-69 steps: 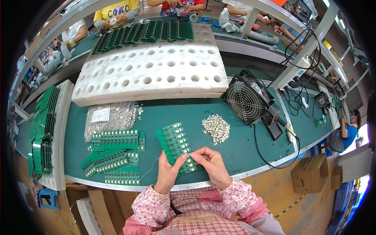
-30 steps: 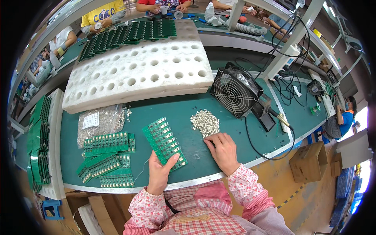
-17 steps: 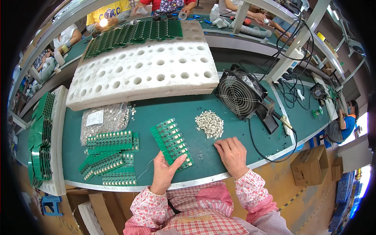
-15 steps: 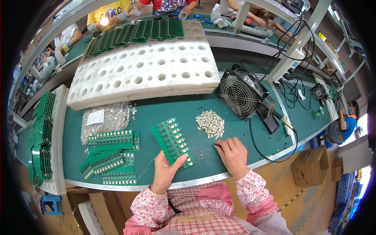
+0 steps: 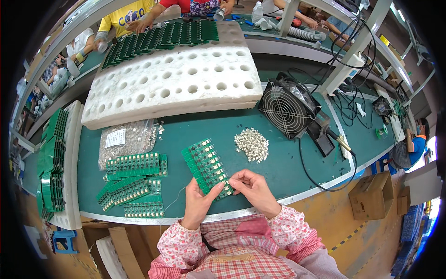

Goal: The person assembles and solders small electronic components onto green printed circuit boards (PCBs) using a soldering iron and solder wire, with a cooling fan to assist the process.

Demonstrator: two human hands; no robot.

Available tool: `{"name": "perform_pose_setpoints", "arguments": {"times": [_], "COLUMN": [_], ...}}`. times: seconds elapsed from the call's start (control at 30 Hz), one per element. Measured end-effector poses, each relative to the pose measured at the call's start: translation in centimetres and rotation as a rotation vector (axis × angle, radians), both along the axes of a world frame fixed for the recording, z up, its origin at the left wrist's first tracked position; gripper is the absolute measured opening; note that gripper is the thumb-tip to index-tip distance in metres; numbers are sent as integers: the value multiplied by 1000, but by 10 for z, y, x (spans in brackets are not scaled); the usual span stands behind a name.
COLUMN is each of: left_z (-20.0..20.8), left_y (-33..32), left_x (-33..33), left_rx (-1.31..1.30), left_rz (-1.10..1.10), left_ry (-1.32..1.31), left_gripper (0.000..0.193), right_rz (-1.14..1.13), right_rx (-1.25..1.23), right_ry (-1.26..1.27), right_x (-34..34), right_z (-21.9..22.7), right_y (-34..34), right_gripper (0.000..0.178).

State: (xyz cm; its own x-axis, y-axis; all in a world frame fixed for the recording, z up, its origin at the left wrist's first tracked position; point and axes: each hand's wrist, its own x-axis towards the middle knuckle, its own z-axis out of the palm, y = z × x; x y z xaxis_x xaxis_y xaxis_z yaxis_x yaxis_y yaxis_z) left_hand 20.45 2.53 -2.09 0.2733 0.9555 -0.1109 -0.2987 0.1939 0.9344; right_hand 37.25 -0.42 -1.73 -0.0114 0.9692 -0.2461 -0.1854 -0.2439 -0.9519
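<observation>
Gripped in my left hand [image 5: 196,204] is a green circuit board panel [image 5: 200,162] with a row of white connectors along it; the thumb presses on its near end. My right hand [image 5: 255,189] is closed in a pinch at the panel's near right edge, with thumb and forefinger against the last places of the row. Whatever sits between those fingertips is too small or hidden to make out. Beyond the right hand lies a heap of small whitish connectors [image 5: 251,145] on the green mat.
Left of the panel lie stacked circuit board panels [image 5: 132,166] and a clear bag of connectors [image 5: 125,142]. A white foam block [image 5: 172,100] carries more panels behind. A black fan [image 5: 288,111] and a soldering iron [image 5: 341,142] stand right. Co-workers sit across the bench.
My right hand has moved left from the mat near the heap to the panel's edge. The left hand keeps its hold on the panel. Across the bench, a co-worker's arm reaches toward the foam block.
</observation>
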Motion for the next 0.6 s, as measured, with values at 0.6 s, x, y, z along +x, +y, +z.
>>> {"name": "perform_pose_setpoints", "arguments": {"times": [0.6], "left_z": [-1], "left_y": [-5], "left_x": [3], "left_rx": [-19], "left_rz": [45], "left_ry": [11], "left_gripper": [34], "right_rz": [-162], "right_rx": [75], "right_ry": [124], "right_x": [-19], "right_z": [-17], "right_y": [-8], "right_gripper": [15]}}
